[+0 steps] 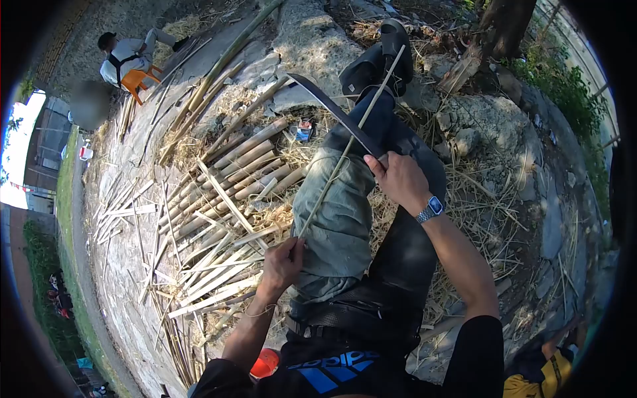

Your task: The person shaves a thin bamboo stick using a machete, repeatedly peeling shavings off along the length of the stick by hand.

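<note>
My right hand [399, 178], with a watch on its wrist, is closed around the handle of a long curved blade [332, 107]. The blade points up and to the left and crosses a thin bamboo strip [344, 156]. My left hand [284, 262] pinches the lower end of that strip. The strip runs over a grey-green cloth [335, 219] on my thigh and up to my dark shoes [371, 66]. The blade hides a short part of the strip where they cross.
Cut bamboo poles [249, 156] and split strips [212, 278] lie on the ground at the left. A person [126, 56] sits on an orange chair [138, 81] at the upper left. Rocks [491, 132] and a tree trunk [511, 26] stand at the right. Another person [544, 375] is at the lower right.
</note>
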{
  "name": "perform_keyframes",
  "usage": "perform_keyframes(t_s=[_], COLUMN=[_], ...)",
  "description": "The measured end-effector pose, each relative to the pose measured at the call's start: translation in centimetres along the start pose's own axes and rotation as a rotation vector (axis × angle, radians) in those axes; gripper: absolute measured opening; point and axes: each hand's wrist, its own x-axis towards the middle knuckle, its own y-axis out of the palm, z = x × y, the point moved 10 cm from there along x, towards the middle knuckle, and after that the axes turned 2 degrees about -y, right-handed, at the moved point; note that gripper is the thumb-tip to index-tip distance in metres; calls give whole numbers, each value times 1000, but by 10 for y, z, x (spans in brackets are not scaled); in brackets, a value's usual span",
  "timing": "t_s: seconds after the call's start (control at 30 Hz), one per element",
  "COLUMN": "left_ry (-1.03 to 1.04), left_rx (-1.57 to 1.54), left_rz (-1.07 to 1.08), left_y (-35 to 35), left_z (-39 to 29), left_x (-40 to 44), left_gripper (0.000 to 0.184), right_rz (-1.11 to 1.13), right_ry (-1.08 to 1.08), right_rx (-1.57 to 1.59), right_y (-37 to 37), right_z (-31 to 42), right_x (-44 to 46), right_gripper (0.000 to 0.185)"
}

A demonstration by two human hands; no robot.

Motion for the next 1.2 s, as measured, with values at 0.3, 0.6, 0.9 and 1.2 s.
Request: perform_keyframes(t_s=[0.3, 0.6, 0.9, 1.2], left_ry=[-138, -78, -60, 32], left_rx=[-66, -68, -48, 149], left_rz=[65, 70, 50, 102], left_y=[8, -1, -25, -51], left_z=[18, 4, 16, 58], left_x=[3, 10, -5, -64], left_gripper=[24, 23, 18, 19], right_rz=[22, 232, 59, -114], right_ry=[-228, -353, -143, 1], right_rx=[71, 74, 137, 66], right_y=[6, 15, -3, -22], right_z=[24, 65, 25, -52], right_x=[-28, -69, -43, 2], right_gripper=[60, 59, 60, 66])
